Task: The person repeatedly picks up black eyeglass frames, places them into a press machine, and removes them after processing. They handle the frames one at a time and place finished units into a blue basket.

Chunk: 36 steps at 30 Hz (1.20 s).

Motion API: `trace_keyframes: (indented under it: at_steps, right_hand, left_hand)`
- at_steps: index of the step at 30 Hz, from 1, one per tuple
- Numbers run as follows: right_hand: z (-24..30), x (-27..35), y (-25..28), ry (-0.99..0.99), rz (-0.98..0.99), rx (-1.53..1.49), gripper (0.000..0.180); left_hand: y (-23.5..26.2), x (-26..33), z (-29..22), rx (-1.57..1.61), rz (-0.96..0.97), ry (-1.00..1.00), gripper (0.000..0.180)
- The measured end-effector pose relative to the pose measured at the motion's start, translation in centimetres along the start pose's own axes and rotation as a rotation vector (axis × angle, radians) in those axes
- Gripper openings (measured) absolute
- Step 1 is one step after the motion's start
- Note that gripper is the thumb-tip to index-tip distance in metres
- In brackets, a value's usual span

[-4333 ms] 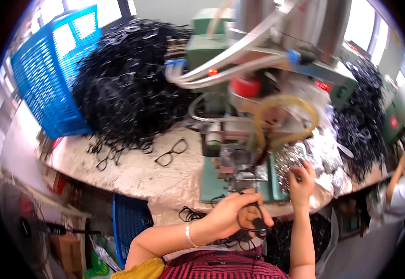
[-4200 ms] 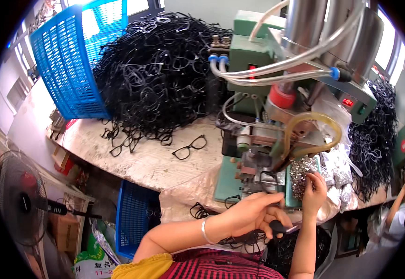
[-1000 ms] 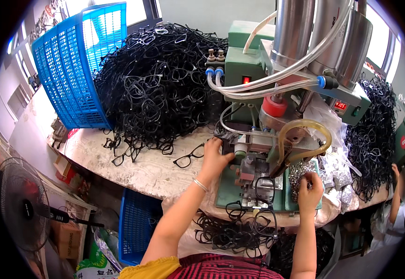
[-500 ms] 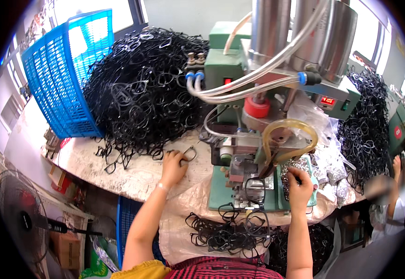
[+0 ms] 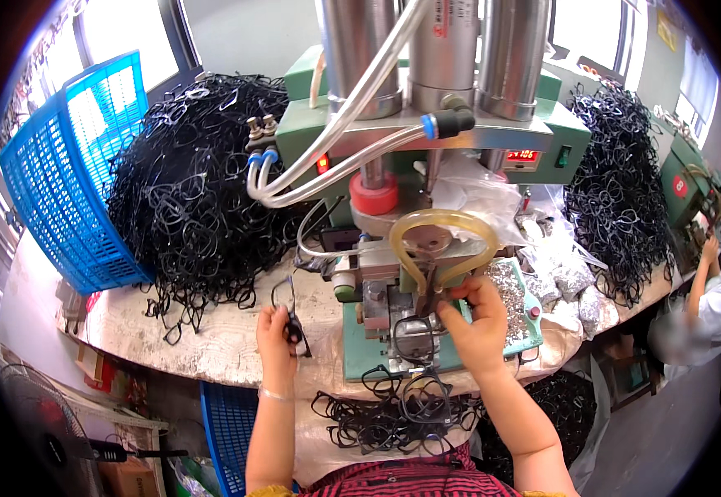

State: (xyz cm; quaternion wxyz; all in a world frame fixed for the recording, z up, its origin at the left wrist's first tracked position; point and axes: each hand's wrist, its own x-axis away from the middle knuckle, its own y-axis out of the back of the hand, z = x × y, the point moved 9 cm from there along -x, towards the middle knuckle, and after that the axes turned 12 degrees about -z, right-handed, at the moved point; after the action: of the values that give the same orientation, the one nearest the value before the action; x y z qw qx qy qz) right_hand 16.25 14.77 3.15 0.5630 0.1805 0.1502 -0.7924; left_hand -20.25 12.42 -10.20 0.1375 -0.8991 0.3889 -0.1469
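Note:
My left hand point(image 5: 274, 341) is closed around a black eyeglass frame point(image 5: 295, 331), held upright over the table left of the green press point(image 5: 294, 137). At the press's die, my right hand point(image 5: 478, 327) has thumb and fingers pinched together beside the dark tool tip point(image 5: 427, 300). Whatever those fingers hold is too small or hidden to make out. Another black eyeglass frame point(image 5: 396, 338) sits at the die under the tool. Just right of that hand is a green tray point(image 5: 533, 316) of small silvery metal parts point(image 5: 507, 290).
Black frames point(image 5: 203, 182) pile high at left beside a tipped blue basket point(image 5: 70, 174). More frames point(image 5: 389, 418) lie in front of me, and another heap point(image 5: 621, 199) stands at right. Clear hoses and a yellow tube loop point(image 5: 443, 217) hang by the press. A co-worker point(image 5: 700, 323) is at far right.
My left hand has raised the eyeglass frame off the table and drawn nearer to me. My right hand has gone from the parts tray leftward to the die. The whole view has shifted.

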Motion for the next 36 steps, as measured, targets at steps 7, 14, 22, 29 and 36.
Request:
trace_keyframes:
  at_steps: [7, 14, 22, 29, 36]
  right_hand:
    - [-1.2, 0.9, -0.8, -0.193, 0.025, -0.217, 0.04]
    - [0.4, 1.9, -2.6, -0.396, 0.062, -0.442, 0.05]
    - [1.7, -0.1, 1.5, 0.258, 0.194, 0.427, 0.028]
    - [-6.8, -0.4, 7.5, 0.281, 0.011, 0.835, 0.016]
    - [-7.4, -1.2, 8.4, 0.272, -0.098, 0.754, 0.01]
  left_hand:
    - [-4.9, 6.3, -5.7, 0.254, 0.187, -0.221, 0.021]
    - [-15.0, 14.8, -17.7, -0.017, 0.505, -0.867, 0.017]
    - [-16.0, 21.1, -11.6, -0.364, 0.91, -1.324, 0.023]
    - [-16.2, 21.0, -9.5, -0.419, 0.963, -1.333, 0.027]
    - [-14.9, 21.5, -8.4, -0.347, 0.832, -1.348, 0.029]
